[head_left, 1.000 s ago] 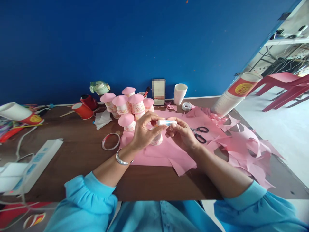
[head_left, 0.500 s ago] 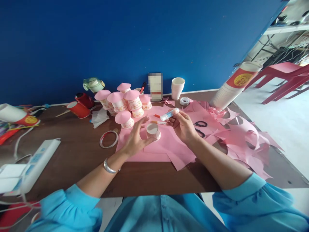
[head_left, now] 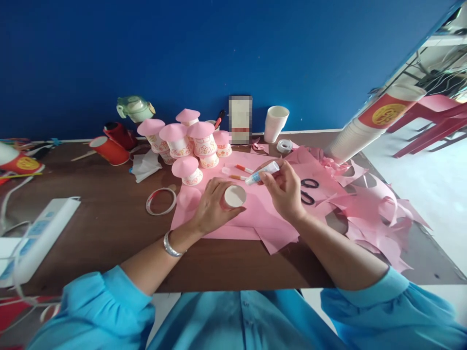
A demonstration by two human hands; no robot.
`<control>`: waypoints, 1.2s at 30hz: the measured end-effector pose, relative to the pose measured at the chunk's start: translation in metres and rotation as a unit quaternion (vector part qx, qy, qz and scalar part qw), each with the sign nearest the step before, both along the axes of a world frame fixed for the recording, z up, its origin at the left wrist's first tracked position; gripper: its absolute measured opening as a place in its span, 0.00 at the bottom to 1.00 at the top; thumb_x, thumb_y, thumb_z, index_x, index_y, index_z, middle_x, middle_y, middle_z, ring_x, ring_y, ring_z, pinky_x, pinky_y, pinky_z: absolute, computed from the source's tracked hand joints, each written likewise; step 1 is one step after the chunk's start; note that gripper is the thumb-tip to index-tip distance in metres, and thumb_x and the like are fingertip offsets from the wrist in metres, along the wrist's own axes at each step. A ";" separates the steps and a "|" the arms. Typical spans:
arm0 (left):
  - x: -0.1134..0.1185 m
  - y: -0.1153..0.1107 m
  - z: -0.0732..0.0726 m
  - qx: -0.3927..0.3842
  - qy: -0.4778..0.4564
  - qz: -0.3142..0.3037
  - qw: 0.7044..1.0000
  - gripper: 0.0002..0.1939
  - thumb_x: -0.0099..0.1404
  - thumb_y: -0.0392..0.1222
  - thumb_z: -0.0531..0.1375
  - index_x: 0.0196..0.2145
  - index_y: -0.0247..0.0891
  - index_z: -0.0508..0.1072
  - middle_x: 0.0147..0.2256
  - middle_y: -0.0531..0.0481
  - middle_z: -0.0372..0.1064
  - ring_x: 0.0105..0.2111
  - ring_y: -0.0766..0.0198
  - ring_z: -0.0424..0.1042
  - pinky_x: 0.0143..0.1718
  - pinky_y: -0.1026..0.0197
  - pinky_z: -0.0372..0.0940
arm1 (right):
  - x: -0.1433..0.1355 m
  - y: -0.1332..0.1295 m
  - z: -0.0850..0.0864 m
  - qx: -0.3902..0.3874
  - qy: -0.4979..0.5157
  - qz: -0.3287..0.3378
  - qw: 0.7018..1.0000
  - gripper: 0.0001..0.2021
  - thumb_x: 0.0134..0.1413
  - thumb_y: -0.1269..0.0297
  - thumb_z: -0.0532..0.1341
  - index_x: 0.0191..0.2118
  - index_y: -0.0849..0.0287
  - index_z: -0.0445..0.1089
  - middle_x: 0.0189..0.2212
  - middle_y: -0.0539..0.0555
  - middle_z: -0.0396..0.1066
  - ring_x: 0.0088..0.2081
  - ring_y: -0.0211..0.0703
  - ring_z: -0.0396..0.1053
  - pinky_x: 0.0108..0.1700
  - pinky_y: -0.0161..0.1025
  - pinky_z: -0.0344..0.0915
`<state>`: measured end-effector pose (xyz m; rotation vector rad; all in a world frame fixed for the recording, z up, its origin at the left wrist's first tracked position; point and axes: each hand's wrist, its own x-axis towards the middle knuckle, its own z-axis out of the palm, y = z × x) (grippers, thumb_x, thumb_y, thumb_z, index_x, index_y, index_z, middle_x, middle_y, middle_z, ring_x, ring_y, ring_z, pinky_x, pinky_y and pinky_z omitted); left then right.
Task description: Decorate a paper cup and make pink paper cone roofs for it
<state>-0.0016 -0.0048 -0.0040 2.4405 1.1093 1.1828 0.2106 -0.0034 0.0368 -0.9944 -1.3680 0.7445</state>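
My left hand (head_left: 215, 206) is wrapped round a small white paper cup (head_left: 235, 196), whose round pale end faces up. In my right hand (head_left: 282, 189) is a white and blue glue stick (head_left: 262, 173), its tip pointing left towards the cup but apart from it. Both are over pink paper sheets (head_left: 251, 228). Behind my left hand stands a group of decorated cups with pink paper cones on top (head_left: 202, 138); one more coned cup (head_left: 186, 170) stands in front of them. Orange and red markers (head_left: 237, 177) lie beyond the cup.
Black-handled scissors (head_left: 309, 190) and pink paper scraps (head_left: 379, 214) lie right. A tape roll (head_left: 161, 201) and a power strip (head_left: 44, 243) are left. At the back are red cups (head_left: 109, 150), a white cup stack (head_left: 276, 124) and a tall leaning stack (head_left: 368, 126).
My left hand has closed round the small cup and raised it a little. The glue stick has tilted and turned in my right hand. The camera view has shifted somewhat.
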 end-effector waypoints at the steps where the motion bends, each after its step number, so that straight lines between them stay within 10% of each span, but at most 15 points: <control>1: 0.000 0.000 -0.001 -0.004 0.004 0.002 1.000 0.29 0.59 0.52 0.74 0.52 0.42 0.68 0.48 0.43 0.71 0.49 0.49 0.72 0.50 0.46 0.71 | -0.001 -0.003 0.001 0.008 -0.031 -0.002 0.999 0.09 0.63 0.56 0.65 0.39 0.53 0.68 0.34 0.52 0.77 0.33 0.41 0.74 0.37 0.41 0.73; 10: 0.002 0.000 -0.006 -0.041 -0.014 -0.022 0.999 0.28 0.62 0.53 0.72 0.52 0.44 0.65 0.46 0.45 0.72 0.48 0.51 0.73 0.47 0.49 0.71 | -0.003 -0.013 0.000 0.088 -0.199 -0.004 0.976 0.05 0.63 0.60 0.65 0.41 0.51 0.68 0.37 0.52 0.81 0.36 0.46 0.78 0.40 0.44 0.73; 36: 0.001 -0.003 -0.003 -0.062 -0.015 -0.003 0.998 0.27 0.59 0.47 0.74 0.50 0.44 0.66 0.45 0.47 0.73 0.45 0.53 0.75 0.44 0.52 0.70 | -0.004 -0.013 0.000 0.101 -0.210 -0.018 0.972 0.05 0.64 0.60 0.65 0.41 0.50 0.69 0.37 0.52 0.81 0.35 0.45 0.78 0.39 0.42 0.73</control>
